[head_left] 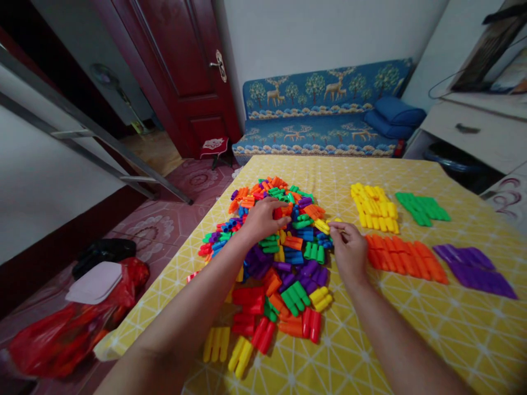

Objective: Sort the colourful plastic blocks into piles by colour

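Observation:
A mixed heap of bullet-shaped plastic building blocks [294,269] in red, orange, yellow, green, blue and purple lies on the table's left side. My left hand [263,220] reaches over the heap, its thumb and fingers closed around a red-orange block [283,210]. At the heap's right edge, my right hand [349,249] pinches the end of a yellow block [322,226] between thumb and fingertips. Right of that hand, sorted by colour, are yellow blocks [373,207], green blocks [422,207], orange blocks [405,258] and purple blocks [477,269]. The yellow ones are stacked.
The table wears a yellow patterned cloth [349,351]. Behind it stands a blue sofa [313,129] with folded cushions; a white cabinet [486,131] is at the right. Left on the floor are a red plastic bag [61,340], a small stool [214,145] and a leaning ladder [123,156].

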A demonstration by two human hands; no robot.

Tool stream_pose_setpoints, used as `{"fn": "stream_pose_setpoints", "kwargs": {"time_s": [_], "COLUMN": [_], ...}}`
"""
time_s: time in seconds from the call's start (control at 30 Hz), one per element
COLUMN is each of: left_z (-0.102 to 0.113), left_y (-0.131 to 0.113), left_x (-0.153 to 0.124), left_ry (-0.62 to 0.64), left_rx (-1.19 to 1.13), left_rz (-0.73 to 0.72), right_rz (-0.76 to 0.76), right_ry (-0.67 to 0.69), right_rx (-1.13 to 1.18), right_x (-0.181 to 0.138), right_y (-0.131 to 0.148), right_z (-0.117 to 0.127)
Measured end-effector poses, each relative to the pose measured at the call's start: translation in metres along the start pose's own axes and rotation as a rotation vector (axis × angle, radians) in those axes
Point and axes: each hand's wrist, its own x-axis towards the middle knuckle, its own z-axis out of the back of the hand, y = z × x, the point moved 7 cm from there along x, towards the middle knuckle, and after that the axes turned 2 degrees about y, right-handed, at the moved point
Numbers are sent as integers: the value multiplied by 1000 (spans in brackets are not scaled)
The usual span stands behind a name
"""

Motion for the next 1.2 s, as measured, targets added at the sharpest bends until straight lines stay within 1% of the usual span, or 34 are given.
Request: {"fn": "stream_pose_setpoints", "kwargs": {"time_s": [0.07,0.13,0.17,0.23,0.27,0.3,0.33,0.37,0.43,0.5,0.53,0.57,0.6,0.67,0.73,0.87,0.97,1.07,1.13,1.2], "left_z": [-11,-16,-15,-3,6,17,28,39,56,59,56,50,43,31,24,16,7,-4,-5,2], "left_y": [-24,-46,-56,-70,-70,-65,-54,-36,8,58,80,99,111,121,115,85,63,45,35,25], "left_x": [-1,-6,-10,-24,-32,-42,-53,-65,-92,-116,-125,-131,-133,-129,-116,-78,-51,-29,-21,-19], "left_ry": [35,86,110,117,90,36,-28,-105,-256,-302,-301,-275,-252,-239,-246,-240,-231,-220,-268,-375], "left_rx": [46,7,-42,-148,-188,-199,-177,-138,-37,41,35,-5,-46,-93,-99,-11,60,132,135,81], "left_rz": [-80,-169,-222,-312,-326,-309,-265,-185,3,216,308,377,415,418,391,335,346,355,324,222], "right_rz": [7,15,20,31,34,36,35,33,30,33,36,40,44,51,69,125,155,159,151,148], "right_ry": [6,14,18,21,20,19,16,15,6,-9,-15,-19,-21,-21,-21,-4,4,23,33,35], "right_rx": [6,9,7,-1,-5,-7,-7,-5,-1,-1,-3,-6,-9,-15,-24,-55,-76,-93,-102,-108], "right_x": [0,1,1,1,1,1,1,1,1,0,0,0,0,0,0,0,-1,-1,-2,-2], "right_y": [1,2,2,2,2,2,2,3,3,5,5,5,5,4,5,10,15,17,16,17], "right_z": [0,0,0,0,1,1,1,1,0,0,0,0,0,-1,-1,-2,-2,-3,-4,-4]}}
